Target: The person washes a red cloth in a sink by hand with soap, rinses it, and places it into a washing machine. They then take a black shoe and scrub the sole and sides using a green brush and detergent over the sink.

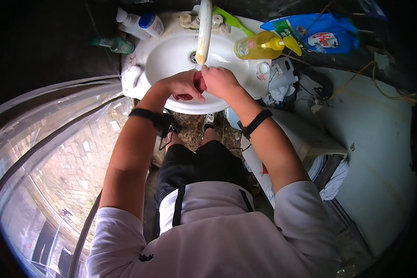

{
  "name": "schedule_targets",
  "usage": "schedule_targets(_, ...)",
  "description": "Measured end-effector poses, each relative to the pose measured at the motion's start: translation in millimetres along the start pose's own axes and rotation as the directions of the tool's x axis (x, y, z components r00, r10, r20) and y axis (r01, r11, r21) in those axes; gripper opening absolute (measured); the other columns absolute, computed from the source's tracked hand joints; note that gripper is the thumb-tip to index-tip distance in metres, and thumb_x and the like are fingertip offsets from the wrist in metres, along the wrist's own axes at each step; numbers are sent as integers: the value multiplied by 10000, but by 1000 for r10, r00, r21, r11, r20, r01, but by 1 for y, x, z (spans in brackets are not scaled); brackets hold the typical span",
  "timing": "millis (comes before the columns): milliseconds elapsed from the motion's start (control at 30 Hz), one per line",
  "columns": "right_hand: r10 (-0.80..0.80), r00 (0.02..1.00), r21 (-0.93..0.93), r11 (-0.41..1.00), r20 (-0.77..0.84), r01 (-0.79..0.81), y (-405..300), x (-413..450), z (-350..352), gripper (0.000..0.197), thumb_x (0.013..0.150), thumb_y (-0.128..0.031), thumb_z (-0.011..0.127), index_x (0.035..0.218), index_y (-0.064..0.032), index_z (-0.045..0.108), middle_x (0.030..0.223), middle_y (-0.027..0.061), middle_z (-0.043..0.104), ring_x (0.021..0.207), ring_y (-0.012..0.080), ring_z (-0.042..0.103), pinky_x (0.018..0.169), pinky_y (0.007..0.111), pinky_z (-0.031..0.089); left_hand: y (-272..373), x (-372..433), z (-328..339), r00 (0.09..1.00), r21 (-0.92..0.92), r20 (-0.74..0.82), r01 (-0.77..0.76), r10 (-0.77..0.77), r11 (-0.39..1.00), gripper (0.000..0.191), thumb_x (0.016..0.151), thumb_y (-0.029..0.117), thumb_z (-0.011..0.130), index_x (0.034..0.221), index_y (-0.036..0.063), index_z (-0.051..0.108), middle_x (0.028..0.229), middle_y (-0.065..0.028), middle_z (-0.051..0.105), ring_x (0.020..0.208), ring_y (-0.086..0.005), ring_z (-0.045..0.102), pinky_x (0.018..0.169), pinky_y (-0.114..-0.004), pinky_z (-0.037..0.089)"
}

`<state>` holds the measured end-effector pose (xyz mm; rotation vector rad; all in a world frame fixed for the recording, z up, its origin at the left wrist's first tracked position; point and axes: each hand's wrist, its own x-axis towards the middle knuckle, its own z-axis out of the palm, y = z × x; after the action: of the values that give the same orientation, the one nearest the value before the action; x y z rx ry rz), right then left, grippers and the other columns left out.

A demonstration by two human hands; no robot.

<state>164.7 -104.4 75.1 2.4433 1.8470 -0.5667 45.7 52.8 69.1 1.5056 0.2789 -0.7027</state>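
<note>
A bunched dark red cloth (pixel 200 82) is held between my two hands, over the front part of a white washbasin (pixel 163 62). My left hand (pixel 184 84) grips it from the left, and part of the cloth hangs below that palm. On the right my right hand (pixel 218 80) is closed on the cloth's upper end, its fingers near the left hand's. Just beyond the hands is the tip of a white faucet spout (pixel 204 38). The metal drain (pixel 193 57) shows left of the spout. I cannot see any water running.
A yellow pump bottle (pixel 253 46) lies on the basin's right rim, near a lime-green spatula-like tool (pixel 231 21) and a blue packet (pixel 319 33). White bottles (pixel 133 25) and a green bottle (pixel 121 45) are at the left. A bar of soap (pixel 134 75) rests on the left rim.
</note>
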Motion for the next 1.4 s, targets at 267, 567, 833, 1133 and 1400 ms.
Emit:
schedule_targets(267,285,890,338,848,356,-408,-18,-9,-56,429,810,-294,780,1114,4,730,1014,191,799,950,356,785,859,426,623,45,-25,19,942,690,-334,217,38,690,597,775,296,827,1296,116,596,1048,-187,766,1030,-381,738,887,-488,590)
schedule_targets(567,37,839,665,592,543,-456,0,-32,-105,182,793,-250,745,833,-76,709,687,18,690,568,94,595,456,287,403,72,-51,33,828,923,-315,154,464,353,187,974,273,632,1145,198,619,850,-82,765,756,-322,766,628,-453,603)
schedule_targets(833,-19,858,766,460,514,-449,26,-32,-81,242,767,-303,756,794,-73,683,666,32,689,502,115,550,467,309,457,94,-38,45,827,881,-397,222,398,417,170,990,316,632,1132,229,661,850,-72,762,764,-315,764,655,-456,608)
schedule_targets(1133,72,984,28,997,-165,-68,-22,-82,-57,907,831,-296,864,1595,-106,414,1617,151,382,1383,403,499,1022,492,579,54,-10,43,891,395,-427,335,-151,856,464,766,303,833,1190,153,718,1016,-116,793,957,-261,767,842,-406,612)
schedule_targets(1400,-24,865,-263,957,-501,-126,-2,-61,-5,247,870,-182,685,1099,-89,678,868,41,674,815,204,728,542,311,603,67,-9,30,931,-37,82,360,-356,932,198,803,220,796,872,105,652,628,-42,628,495,-130,581,443,-292,438)
